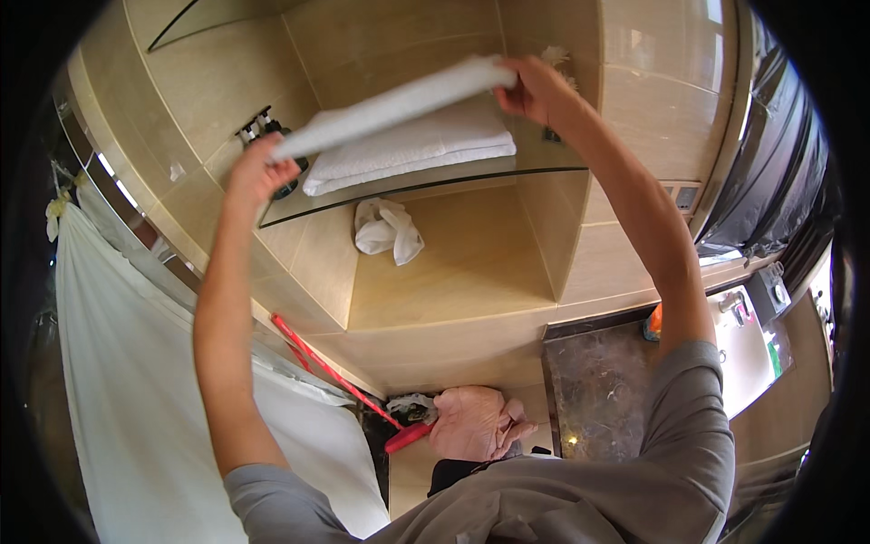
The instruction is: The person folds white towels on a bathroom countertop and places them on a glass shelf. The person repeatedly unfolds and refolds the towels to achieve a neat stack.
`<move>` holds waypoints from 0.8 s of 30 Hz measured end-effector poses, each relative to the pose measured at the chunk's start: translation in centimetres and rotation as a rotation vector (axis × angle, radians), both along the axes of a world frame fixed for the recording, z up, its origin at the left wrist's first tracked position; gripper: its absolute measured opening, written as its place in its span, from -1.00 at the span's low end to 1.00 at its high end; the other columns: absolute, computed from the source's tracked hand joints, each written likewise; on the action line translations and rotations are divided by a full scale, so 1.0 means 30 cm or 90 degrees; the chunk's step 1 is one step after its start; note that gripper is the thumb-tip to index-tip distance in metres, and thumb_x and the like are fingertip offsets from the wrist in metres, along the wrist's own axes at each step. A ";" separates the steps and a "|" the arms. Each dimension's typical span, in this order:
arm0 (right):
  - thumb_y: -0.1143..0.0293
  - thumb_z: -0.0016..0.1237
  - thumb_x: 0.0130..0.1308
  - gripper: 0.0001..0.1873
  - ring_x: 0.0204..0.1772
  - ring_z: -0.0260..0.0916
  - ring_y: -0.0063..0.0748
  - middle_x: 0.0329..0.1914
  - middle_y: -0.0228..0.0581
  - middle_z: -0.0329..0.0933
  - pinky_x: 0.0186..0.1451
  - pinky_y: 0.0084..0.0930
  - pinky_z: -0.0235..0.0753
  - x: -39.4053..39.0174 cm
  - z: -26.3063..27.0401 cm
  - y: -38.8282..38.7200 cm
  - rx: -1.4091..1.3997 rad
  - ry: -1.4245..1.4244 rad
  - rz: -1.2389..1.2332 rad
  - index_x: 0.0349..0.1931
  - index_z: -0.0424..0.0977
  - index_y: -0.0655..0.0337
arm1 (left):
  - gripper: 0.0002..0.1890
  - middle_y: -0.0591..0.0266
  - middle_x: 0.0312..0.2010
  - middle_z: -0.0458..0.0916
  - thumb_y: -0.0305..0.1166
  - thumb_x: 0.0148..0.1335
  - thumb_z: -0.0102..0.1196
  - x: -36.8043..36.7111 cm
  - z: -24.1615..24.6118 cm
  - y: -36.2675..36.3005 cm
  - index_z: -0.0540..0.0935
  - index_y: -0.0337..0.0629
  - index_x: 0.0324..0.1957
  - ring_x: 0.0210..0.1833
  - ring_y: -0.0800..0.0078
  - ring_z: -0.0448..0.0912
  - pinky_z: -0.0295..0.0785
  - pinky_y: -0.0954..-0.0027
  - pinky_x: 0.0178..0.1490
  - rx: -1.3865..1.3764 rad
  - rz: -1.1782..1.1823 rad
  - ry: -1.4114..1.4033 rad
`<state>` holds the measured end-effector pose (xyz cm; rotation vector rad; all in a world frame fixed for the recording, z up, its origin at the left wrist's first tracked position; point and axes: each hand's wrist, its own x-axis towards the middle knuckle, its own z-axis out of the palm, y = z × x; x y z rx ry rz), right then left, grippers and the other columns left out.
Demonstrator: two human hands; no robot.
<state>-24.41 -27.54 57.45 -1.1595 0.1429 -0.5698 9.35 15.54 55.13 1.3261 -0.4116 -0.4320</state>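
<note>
A folded white towel [401, 102], blurred by motion, is stretched between my two hands above a glass shelf [544, 160] in a tiled niche. My left hand [257, 170] grips its left end, and my right hand [535, 88] grips the other end, higher up. Below it, more folded white towels [414, 153] lie stacked on the shelf. Dark pump bottles [273, 126] stand just behind my left hand, partly hidden by it. White artificial-looking flowers [557, 58] are partly covered by my right hand.
Under the shelf, a crumpled white cloth or bag [387, 231] lies in the niche. A white curtain [156, 367] hangs at left beside a red-handled broom [333, 370]. A pink bag [472, 421] sits low in front of me. At right are a dark stone counter [598, 387] and a white sink [737, 347].
</note>
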 end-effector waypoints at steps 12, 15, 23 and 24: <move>0.09 0.26 0.53 -0.60 -0.43 0.55 -0.53 -0.32 -0.26 0.65 -0.37 -0.56 0.67 -0.060 -0.156 0.060 -0.156 0.280 -0.146 -0.08 0.62 0.32 | -0.60 0.05 -0.16 0.78 -0.09 0.53 0.27 -0.128 -0.109 0.006 0.67 -0.21 0.14 -0.29 0.21 0.81 0.79 0.13 -0.20 0.130 0.030 -0.058; 0.05 0.29 0.51 -0.59 -0.42 0.55 -0.54 -0.31 -0.29 0.64 -0.38 -0.59 0.67 -0.060 -0.131 0.087 -0.170 0.299 -0.145 -0.07 0.63 0.29 | -0.53 0.08 -0.18 0.80 0.00 0.47 0.35 -0.060 -0.088 -0.022 0.70 -0.23 0.09 -0.32 0.25 0.80 0.76 0.18 -0.28 0.178 0.027 -0.063; 0.13 0.36 0.42 -0.56 -0.09 0.72 -0.38 0.00 -0.25 0.70 -0.07 -0.41 0.89 -0.007 -0.061 0.083 -0.089 0.231 -0.082 0.12 0.60 0.21 | -0.70 0.04 0.11 0.75 -0.32 0.54 0.24 0.044 -0.083 0.016 0.66 -0.22 0.20 0.08 0.14 0.76 0.79 0.04 0.12 0.034 -0.060 0.032; 0.16 0.36 0.42 -0.57 -0.03 0.75 -0.33 0.05 -0.23 0.71 0.00 -0.36 0.92 -0.008 -0.045 0.107 -0.078 0.220 -0.094 0.13 0.60 0.20 | -0.70 0.03 0.14 0.74 -0.35 0.55 0.22 0.052 -0.090 0.020 0.65 -0.22 0.22 0.13 0.12 0.74 0.78 0.01 0.18 0.012 -0.069 0.061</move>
